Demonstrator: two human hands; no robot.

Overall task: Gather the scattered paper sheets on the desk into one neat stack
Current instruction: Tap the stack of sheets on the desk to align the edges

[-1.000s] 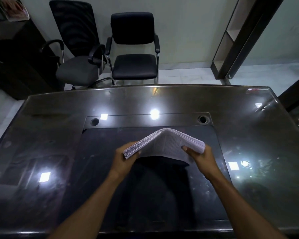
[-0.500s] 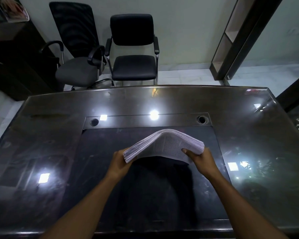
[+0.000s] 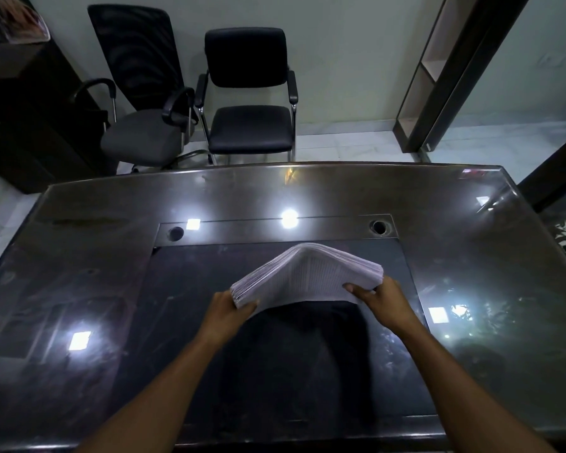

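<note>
Above the desk [image 3: 111,243], both hands grip one arched paper stack [image 3: 311,273].

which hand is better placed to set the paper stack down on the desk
Neither alone: the left hand and right hand each grip an end of the arched stack. Probably both lower together.

2 empty chairs [image 3: 209,103] face a glossy dark surface [image 3: 455,256] reflecting ceiling lights, against a pale wall [image 3: 347,53], with a white tiled floor [image 3: 356,142] and an open shelf unit [image 3: 438,67] at right.
</note>
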